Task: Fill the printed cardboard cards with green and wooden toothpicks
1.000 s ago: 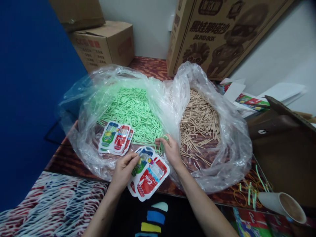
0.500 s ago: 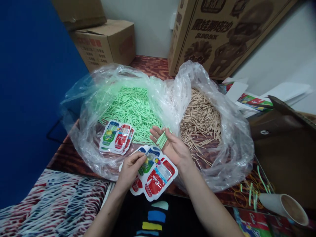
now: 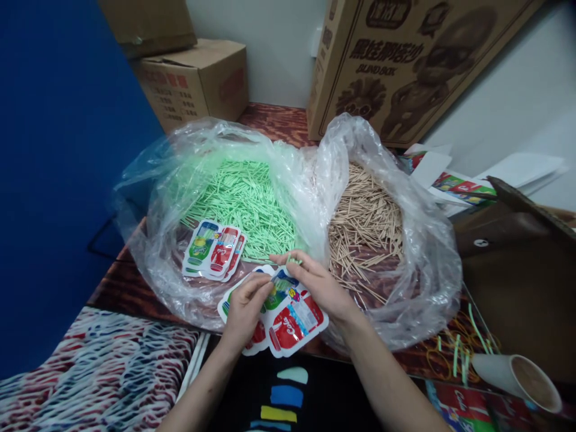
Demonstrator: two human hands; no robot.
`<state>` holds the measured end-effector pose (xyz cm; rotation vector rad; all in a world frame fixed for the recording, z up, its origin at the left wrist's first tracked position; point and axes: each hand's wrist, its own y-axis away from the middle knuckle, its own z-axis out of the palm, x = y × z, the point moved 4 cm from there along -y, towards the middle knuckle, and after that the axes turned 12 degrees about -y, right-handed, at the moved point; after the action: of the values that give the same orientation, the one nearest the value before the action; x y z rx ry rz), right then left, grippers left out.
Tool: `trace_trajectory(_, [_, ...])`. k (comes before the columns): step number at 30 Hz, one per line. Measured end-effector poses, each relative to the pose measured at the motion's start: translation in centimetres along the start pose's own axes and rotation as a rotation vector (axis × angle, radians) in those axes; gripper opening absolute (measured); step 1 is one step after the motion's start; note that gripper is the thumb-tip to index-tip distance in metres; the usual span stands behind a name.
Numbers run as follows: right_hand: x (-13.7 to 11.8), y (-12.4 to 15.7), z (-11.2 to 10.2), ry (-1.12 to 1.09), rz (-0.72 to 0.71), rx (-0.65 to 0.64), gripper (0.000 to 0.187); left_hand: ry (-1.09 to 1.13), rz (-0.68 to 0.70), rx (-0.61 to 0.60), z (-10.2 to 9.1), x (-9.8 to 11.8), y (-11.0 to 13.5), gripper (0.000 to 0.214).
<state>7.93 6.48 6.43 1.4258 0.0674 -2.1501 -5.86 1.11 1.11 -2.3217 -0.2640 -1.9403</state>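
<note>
My left hand (image 3: 246, 306) pinches the upper edge of a printed cola-and-Sprite pouch (image 3: 297, 321), with another like it fanned out underneath. My right hand (image 3: 315, 279) is closed around a small bunch of green sticks (image 3: 293, 260), held at the pouch's top end; whether any stick is inside the pouch I cannot tell. Beyond my hands lies a heap of green sticks (image 3: 245, 204) in a clear plastic bag (image 3: 155, 288). A small stack of filled-looking pouches (image 3: 211, 249) rests at the bag's left front.
A second clear bag (image 3: 432, 276) holds brown sticks (image 3: 364, 210). Rows of packed pouches (image 3: 99, 372) stand at lower left. A paper cup (image 3: 513, 375) lies on its side near rubber bands (image 3: 438, 363). Cardboard boxes (image 3: 220, 78) stand behind, and an open carton (image 3: 513, 288) is at right.
My right hand has come down and toward me with the green sticks, from above the pouch to its top end. Its fingers have closed in around them.
</note>
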Motion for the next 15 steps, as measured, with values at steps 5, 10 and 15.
trace_trajectory(5, [-1.6, 1.7, -0.8, 0.271, -0.147, 0.012, 0.036, 0.072, -0.013, 0.029, 0.3, 0.5, -0.1, 0.013])
trace_trajectory(10, [-3.0, 3.7, -1.5, 0.735, -0.389, 0.108, 0.015, 0.145, -0.053, -0.028, 1.3, 1.0, 0.0, 0.016])
trace_trajectory(15, [-3.3, 5.1, -0.7, 0.765, -0.514, 0.007, 0.021, 0.078, -0.190, -0.448, 1.4, 1.0, 0.5, 0.037])
